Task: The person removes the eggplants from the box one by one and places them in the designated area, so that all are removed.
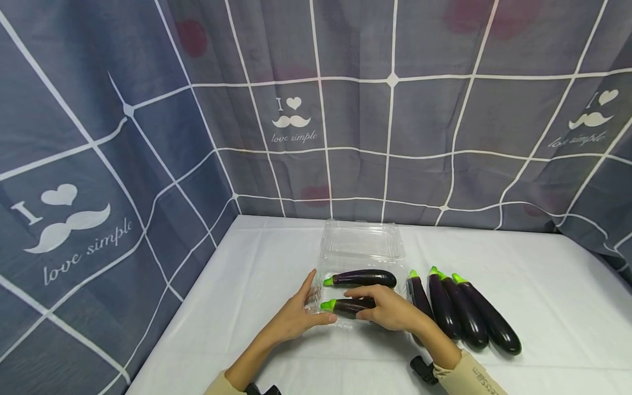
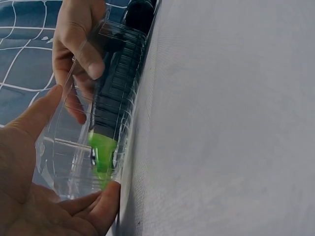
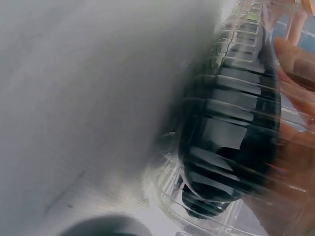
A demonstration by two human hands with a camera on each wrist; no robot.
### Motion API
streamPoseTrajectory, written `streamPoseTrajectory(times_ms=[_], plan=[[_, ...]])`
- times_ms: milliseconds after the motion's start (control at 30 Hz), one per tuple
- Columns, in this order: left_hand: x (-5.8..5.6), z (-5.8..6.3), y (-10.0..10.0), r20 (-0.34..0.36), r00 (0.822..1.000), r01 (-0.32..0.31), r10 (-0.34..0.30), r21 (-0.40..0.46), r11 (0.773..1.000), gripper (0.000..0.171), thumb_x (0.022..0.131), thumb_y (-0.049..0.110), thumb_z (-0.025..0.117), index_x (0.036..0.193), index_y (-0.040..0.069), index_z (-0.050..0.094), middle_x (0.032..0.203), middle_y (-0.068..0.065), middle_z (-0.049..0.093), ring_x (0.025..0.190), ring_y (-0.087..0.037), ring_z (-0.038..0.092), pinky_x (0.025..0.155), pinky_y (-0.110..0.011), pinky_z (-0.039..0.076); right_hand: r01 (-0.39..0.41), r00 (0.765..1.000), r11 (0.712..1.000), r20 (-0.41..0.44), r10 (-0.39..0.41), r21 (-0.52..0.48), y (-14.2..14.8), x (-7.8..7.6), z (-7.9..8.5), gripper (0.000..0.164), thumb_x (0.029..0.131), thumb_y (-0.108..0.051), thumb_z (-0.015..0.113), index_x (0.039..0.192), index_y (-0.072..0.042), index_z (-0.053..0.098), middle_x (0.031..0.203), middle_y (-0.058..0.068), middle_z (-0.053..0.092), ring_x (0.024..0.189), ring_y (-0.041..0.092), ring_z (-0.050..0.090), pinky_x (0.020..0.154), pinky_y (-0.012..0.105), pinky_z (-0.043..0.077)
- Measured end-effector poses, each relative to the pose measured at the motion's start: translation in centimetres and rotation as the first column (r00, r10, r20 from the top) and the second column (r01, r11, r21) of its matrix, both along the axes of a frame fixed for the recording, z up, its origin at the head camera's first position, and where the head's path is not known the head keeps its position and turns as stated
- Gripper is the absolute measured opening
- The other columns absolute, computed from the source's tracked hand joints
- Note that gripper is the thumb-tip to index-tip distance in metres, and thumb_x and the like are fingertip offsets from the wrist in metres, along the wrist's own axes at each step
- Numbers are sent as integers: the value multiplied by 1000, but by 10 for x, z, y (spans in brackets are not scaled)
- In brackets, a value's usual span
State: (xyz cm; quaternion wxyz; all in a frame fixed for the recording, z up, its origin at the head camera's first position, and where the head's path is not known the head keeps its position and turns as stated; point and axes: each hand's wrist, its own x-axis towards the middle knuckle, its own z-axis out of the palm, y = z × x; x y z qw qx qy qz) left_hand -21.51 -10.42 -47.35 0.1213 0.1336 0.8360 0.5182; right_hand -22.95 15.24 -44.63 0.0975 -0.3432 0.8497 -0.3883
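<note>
Your right hand (image 1: 390, 308) grasps the near eggplant (image 1: 345, 307) inside the clear container (image 1: 362, 241); your left hand (image 1: 292, 317), fingers spread, touches its left end. Steady this end lightly, and lay the near eggplant parallel to the far eggplant (image 1: 365, 277), without squeezing the container.

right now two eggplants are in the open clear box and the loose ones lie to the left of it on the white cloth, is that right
Not quite: the head view shows the loose eggplants to the right of the open clear box, not the left. Two eggplants are in it, and the loose ones do lie on the white cloth.
</note>
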Motion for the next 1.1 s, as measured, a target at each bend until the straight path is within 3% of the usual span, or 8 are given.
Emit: streamPoseTrajectory(times_ms=[300,700,933,1100], plan=[[1,-1,3,11,1000,9,-9,9,1000,113,80,43,81,160,17,7,151,-29,34,140,-40,32,107,-62,28,45,998,999,-46,-44,29,3,5,-2,35,88,-3,69,123,-6,69,124,6,66,119,30,58,94,51,47],[2,-2,1,1,1000,0,0,10,1000,113,79,44,82,160,17,7,150,-27,37,139,-38,34,108,-60,29,119,988,993,-93,-120,-21,2,5,-5,36,89,-3,70,124,-9,68,123,5,66,120,30,57,97,53,45],[2,0,1,-1,1000,-2,2,-7,1000,113,80,46,81,160,18,8,149,-28,37,138,-39,35,107,-60,31,122,980,992,-153,-126,-37,0,4,-7,30,89,2,69,113,-15,67,113,-4,66,112,21,59,94,48,47],[2,1,1,2,1000,-2,2,-1,1000,112,80,44,82,160,18,7,148,-28,38,138,-37,37,107,-58,32,123,971,989,-197,-137,-81,-1,4,-7,30,91,4,65,117,-11,68,114,-3,65,106,17,59,90,43,48]])
